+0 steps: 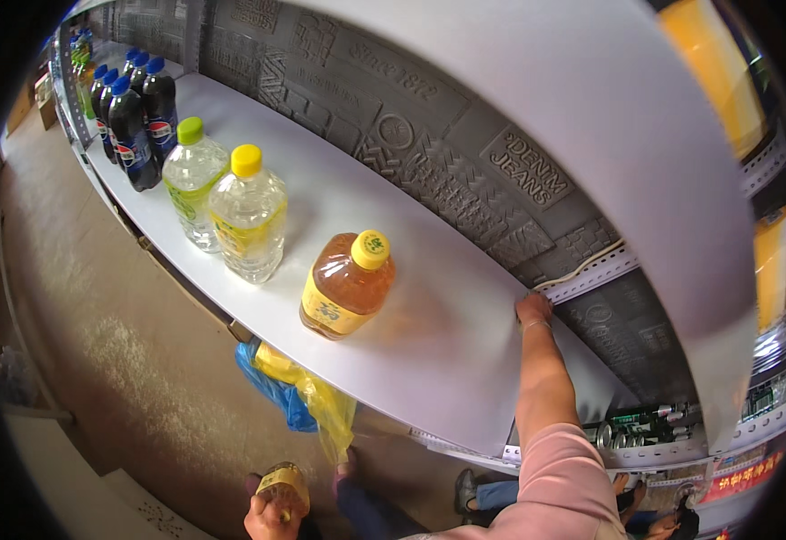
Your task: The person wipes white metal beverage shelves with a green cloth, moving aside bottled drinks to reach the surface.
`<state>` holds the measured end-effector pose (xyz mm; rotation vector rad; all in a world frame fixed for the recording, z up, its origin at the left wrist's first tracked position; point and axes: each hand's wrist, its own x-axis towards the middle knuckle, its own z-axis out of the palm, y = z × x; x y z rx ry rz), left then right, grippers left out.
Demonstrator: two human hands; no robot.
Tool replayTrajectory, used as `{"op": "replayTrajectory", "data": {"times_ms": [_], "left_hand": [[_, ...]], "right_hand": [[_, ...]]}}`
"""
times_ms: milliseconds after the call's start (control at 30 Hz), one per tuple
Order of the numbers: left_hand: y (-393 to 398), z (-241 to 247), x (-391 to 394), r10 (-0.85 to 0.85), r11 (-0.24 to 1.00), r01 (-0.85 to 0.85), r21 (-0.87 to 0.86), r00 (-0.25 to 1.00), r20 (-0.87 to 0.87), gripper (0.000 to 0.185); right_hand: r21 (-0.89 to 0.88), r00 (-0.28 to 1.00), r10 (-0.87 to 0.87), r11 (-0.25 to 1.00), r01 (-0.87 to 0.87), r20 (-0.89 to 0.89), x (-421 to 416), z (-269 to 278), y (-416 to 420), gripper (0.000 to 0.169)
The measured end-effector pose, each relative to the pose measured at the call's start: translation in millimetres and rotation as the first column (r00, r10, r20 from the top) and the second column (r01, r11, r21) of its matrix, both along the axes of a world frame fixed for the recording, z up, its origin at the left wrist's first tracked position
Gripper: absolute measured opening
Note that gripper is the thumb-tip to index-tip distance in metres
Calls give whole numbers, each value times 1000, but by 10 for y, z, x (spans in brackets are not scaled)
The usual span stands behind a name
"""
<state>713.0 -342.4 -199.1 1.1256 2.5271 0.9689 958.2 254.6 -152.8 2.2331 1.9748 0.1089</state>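
Note:
My left hand [268, 518], low in the view, grips a bottle of amber drink [287, 484] by its neck and cap. My right arm stretches over the white shelf board [454, 378]. At the back of the board my right hand [535, 310] touches the area beside a perforated metal bracket [595, 273]; its fingertips are hidden. Upright on the shelf stands a large amber drink bottle [346, 287] with a yellow cap. To its left are a clear bottle with a yellow cap [250, 216] and another with a green cap [194, 182].
Several Pepsi bottles [135, 128] stand at the shelf's far left. Blue [285, 398] and yellow plastic bags [329, 405] hang at its front edge. An upper shelf [589, 108] curves overhead. Green bottles and cans [643, 428] lie right. Another person's hands [663, 525] show lower right.

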Motion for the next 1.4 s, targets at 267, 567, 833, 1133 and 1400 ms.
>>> {"op": "replayTrajectory", "data": {"times_ms": [267,567,833,1133,1400], "left_hand": [[-244,94,-105,-45,999,44,27,998,38,18],[-463,-5,-142,41,999,-39,-30,998,56,9],[-255,61,-262,-39,999,40,-12,998,51,11],[-327,49,-354,-34,993,18,116,990,135,26],[-315,100,-359,-66,997,66,-49,998,4,13]], "right_hand": [[112,990,-134,986,127,53,845,-438,508,39],[260,997,74,963,-63,-34,-260,-233,-240,35],[414,770,638,709,-571,-31,-1020,-509,-207,25],[430,647,740,652,-625,-182,-644,-401,-2160,29],[383,858,505,814,-438,-91,-593,-384,-254,27]]}}
